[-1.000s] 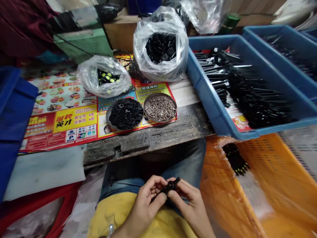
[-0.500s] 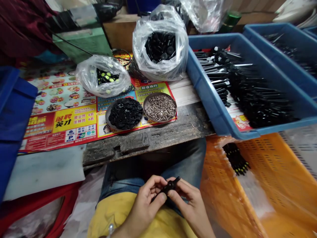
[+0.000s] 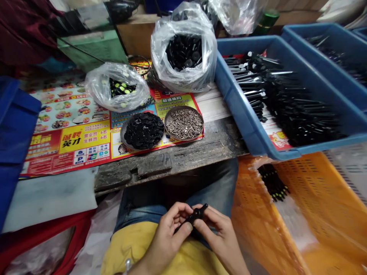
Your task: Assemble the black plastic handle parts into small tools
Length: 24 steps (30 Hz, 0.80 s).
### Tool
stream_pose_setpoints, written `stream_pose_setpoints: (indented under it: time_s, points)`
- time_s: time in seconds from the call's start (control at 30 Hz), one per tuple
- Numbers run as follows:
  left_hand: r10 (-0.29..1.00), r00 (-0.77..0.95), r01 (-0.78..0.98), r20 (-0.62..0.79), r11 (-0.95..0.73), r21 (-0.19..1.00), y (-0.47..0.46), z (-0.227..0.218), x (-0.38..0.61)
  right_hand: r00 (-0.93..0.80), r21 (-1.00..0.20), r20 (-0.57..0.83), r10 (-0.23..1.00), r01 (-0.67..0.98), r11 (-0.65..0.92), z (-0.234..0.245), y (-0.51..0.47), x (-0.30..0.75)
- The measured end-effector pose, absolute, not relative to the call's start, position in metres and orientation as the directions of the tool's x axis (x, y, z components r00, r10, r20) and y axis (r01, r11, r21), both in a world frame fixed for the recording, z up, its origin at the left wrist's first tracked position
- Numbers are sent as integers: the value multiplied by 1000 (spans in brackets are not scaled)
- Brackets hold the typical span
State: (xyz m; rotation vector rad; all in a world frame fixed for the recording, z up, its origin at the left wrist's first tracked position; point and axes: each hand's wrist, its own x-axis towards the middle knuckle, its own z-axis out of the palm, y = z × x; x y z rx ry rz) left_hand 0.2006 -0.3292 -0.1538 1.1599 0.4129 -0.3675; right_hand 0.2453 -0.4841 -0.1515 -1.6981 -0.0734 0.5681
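Over my lap, both hands grip one black plastic rod-shaped part (image 3: 195,216) with a rounded bulge in its middle and a thinner end pointing up and right. My left hand (image 3: 172,229) has its thumb and fingers closed around the lower left stretch. At the bulge and the thin end, my right hand (image 3: 217,228) pinches with thumb and fingertips. The lower tip is hidden by my left thumb. Beyond my knees, on the bench, stand a dish of black round discs (image 3: 144,131) and a dish of small metal screws or pins (image 3: 184,123).
Behind the dishes are an open bag of green-topped black pieces (image 3: 122,88) and a bigger bag of black caps (image 3: 184,52). At right, a blue tray (image 3: 243,114) holds many black rods with metal shafts. Below it sits an orange crate (image 3: 309,183); a dark blue bin (image 3: 17,126) stands left.
The bench and its contents sit slightly farther left and up in the picture, as the camera has shifted a little. My hands and the black part hold almost the same pose.
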Motion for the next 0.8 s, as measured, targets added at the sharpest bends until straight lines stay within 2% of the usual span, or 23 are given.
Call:
stream_pose_setpoints:
  time_s: [0.8]
  points:
    - [-70, 865, 485, -497, 369, 793, -328, -155, 199, 882, -938, -311, 354, -225, -263, -151, -484, 245]
